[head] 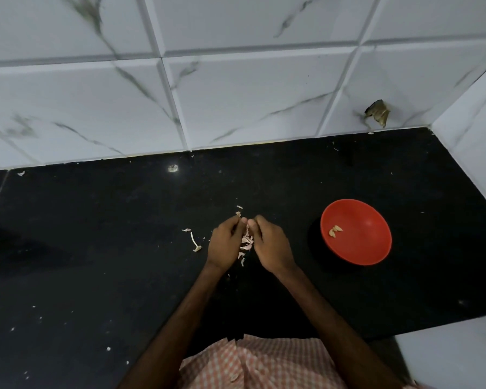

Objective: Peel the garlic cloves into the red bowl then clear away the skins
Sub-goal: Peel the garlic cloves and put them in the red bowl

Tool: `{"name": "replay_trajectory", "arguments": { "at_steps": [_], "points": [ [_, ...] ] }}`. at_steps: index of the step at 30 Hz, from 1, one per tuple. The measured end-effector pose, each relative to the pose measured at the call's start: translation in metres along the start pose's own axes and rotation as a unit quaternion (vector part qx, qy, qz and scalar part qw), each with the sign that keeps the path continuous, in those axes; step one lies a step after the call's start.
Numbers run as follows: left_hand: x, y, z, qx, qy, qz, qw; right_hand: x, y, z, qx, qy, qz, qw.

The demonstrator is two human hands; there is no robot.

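Left hand (224, 244) and right hand (267, 246) both pinch the garlic (247, 239) low over the tabletop (110, 248), likely letting skins (197, 248) drop outside the red bowl (372, 244).

Black stone counter (96, 248) beneath white, grey-veined wall tiles (236, 94).
The tiled wall fills 12 o'clock; a side wall (474, 130) closes the corner at 3 o'clock. A broken patch (378, 112) scars one tile at 2 o'clock.

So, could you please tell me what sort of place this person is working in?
Most likely a home kitchen counter: a black stone worktop against white marble-look wall tiles, a red bowl holding a few peeled garlic cloves, and papery skins scattered about.
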State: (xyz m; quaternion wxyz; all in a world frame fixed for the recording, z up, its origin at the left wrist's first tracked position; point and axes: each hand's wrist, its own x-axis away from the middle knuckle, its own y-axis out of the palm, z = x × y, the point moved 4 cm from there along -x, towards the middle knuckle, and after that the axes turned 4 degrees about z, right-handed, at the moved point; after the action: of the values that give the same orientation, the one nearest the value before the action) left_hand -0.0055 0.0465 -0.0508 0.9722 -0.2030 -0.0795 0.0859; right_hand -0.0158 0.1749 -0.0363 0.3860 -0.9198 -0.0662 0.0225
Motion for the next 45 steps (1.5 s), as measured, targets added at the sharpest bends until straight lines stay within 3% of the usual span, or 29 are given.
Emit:
{"name": "replay_trajectory", "arguments": {
  "at_steps": [3, 5, 7, 10, 16, 20, 23, 27, 30, 33, 35, 37, 45],
  "points": [
    [0.000, 0.001, 0.004, 0.063, -0.001, -0.024, 0.998, -0.001, -0.003, 0.000, -0.011, -0.016, 0.034, 0.999],
    [0.001, 0.003, 0.007, 0.085, 0.015, -0.039, 0.996, 0.000, 0.001, 0.004, -0.141, 0.053, 0.057, 0.987],
    [0.002, 0.004, 0.007, 0.091, 0.029, -0.041, 0.995, 0.000, 0.011, 0.005, -0.266, 0.142, 0.045, 0.952],
    [0.006, 0.006, 0.004, 0.067, 0.042, -0.045, 0.996, -0.003, 0.017, 0.007, -0.348, 0.216, 0.006, 0.912],
    [0.011, 0.008, 0.000, 0.006, 0.034, -0.033, 0.999, -0.006, 0.006, 0.001, -0.258, 0.127, -0.003, 0.958],
    [0.008, -0.004, 0.009, 0.052, 0.031, 0.008, 0.998, -0.006, 0.000, 0.010, -0.067, 0.059, -0.028, 0.996],
    [0.002, -0.004, 0.020, 0.042, 0.070, -0.029, 0.996, -0.001, 0.000, 0.019, -0.162, 0.072, -0.010, 0.984],
    [0.001, -0.001, 0.022, 0.091, 0.060, -0.057, 0.992, -0.005, -0.021, 0.013, -0.269, 0.018, 0.035, 0.962],
    [0.004, 0.001, 0.021, 0.158, 0.018, -0.090, 0.983, -0.008, -0.028, 0.002, -0.219, -0.058, 0.024, 0.974],
    [0.004, 0.003, 0.023, 0.178, -0.001, -0.114, 0.977, -0.008, -0.033, -0.005, -0.064, -0.114, 0.024, 0.991],
    [0.005, 0.002, 0.023, 0.164, 0.008, -0.129, 0.978, -0.008, -0.034, -0.006, 0.024, -0.110, 0.020, 0.993],
    [0.004, 0.000, 0.023, 0.142, 0.035, -0.136, 0.980, -0.007, -0.031, -0.007, 0.023, -0.082, 0.017, 0.996],
    [0.003, -0.008, 0.025, 0.022, 0.123, -0.100, 0.987, 0.002, -0.015, -0.007, -0.190, 0.036, 0.083, 0.978]
  ]
}}
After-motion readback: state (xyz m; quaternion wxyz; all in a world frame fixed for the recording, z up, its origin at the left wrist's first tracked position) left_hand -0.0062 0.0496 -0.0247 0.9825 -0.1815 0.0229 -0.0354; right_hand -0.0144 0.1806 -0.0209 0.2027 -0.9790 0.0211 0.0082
